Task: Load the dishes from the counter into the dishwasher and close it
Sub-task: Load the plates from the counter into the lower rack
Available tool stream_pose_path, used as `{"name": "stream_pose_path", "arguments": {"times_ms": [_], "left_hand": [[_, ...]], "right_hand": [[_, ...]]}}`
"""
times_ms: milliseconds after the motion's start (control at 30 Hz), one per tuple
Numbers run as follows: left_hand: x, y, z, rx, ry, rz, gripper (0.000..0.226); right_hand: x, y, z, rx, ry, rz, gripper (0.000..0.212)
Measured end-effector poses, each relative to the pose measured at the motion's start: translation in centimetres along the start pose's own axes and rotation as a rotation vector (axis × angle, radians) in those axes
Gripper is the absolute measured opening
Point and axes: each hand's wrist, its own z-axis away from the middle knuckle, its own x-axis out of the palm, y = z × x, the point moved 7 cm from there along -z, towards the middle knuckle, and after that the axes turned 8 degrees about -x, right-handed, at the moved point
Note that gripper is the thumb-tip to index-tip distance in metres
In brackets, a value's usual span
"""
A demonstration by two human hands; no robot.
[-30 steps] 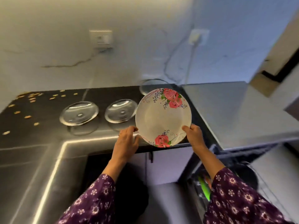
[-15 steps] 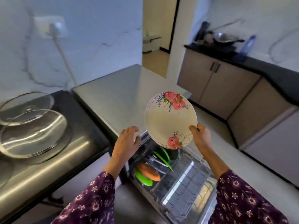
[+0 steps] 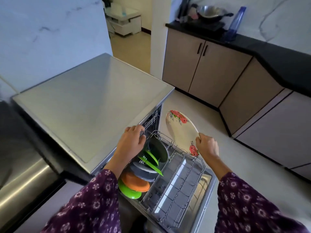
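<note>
Plate [image 3: 180, 130] with roses pinched at its rim in my right hand [image 3: 207, 146], tilted above the dishwasher rack [image 3: 175, 190], left hand [image 3: 130, 143] curled at its far wires, grip unclear.

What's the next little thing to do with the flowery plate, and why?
Probably lower the flowery plate on edge into the rack, just right of the dark plate. The right hand pinches its rim, holding it tilted above the rack, and the other plates fill only the rack's left side.
</note>
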Motion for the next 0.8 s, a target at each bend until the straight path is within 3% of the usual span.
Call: {"name": "stream_pose_path", "arguments": {"times_ms": [400, 600, 800], "left_hand": [[9.3, -0.1, -13.3, 0.146, -0.021, -0.019, 0.031], [11.1, -0.7, -15.7, 0.219, 0.057, -0.056, 0.029], [11.4, -0.8, -15.6, 0.277, 0.047, -0.077, 0.040]], "right_hand": [[16.0, 5.7, -11.3, 0.071, -0.282, 0.180, 0.029], [24.6, 7.7, -15.4, 0.003, -0.406, 0.302, 0.029], [31.1, 8.7, -18.5, -0.057, -0.401, 0.297, 0.029]]}}
